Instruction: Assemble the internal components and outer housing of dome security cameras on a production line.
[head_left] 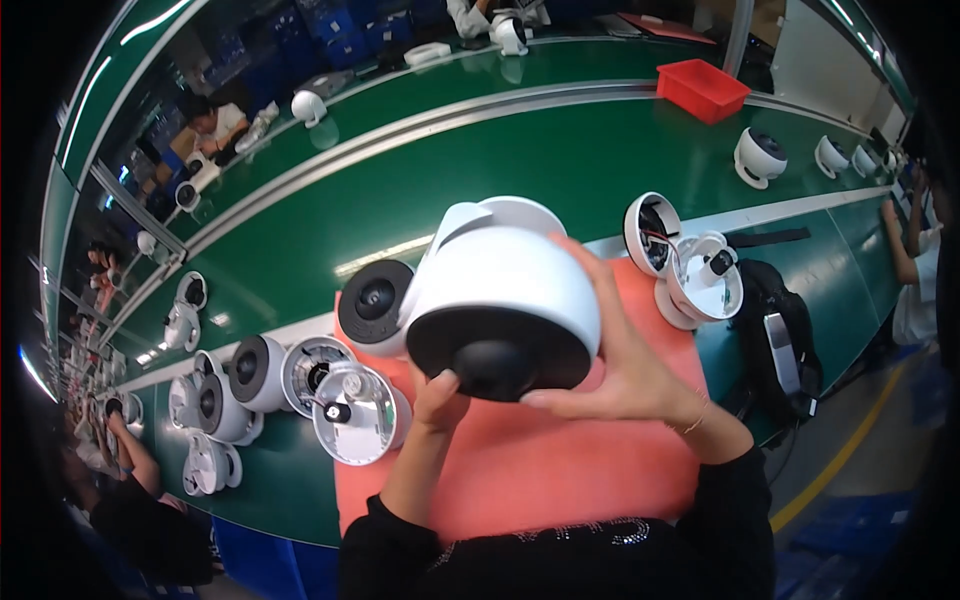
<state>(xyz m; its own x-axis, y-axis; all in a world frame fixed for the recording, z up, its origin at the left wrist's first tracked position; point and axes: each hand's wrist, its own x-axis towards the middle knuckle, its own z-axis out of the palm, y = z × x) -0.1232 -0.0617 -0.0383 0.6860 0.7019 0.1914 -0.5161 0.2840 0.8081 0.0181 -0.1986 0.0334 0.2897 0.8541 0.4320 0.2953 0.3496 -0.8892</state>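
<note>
Both my hands hold a round white camera (505, 275) up above a pink-orange mat (560, 470). Its black front with a bulging lens is turned toward me, and a white bracket shows behind it. My left hand (440, 402) grips the lower left edge, thumb on the black face. Around the right side curl the fingers of my right hand (625, 365), its thumb beneath the front. Just left of the held camera sits another black-faced camera (374, 300). An opened white housing (355, 425) with a small black part inside lies beside my left forearm.
More black-faced cameras (258, 372) and shells crowd the left. On the right, an opened camera (705, 280) with wires stands by a black tool pouch (775, 330). Beyond runs a green conveyor belt (480, 150) with a red bin (703, 90). Other people work on both sides.
</note>
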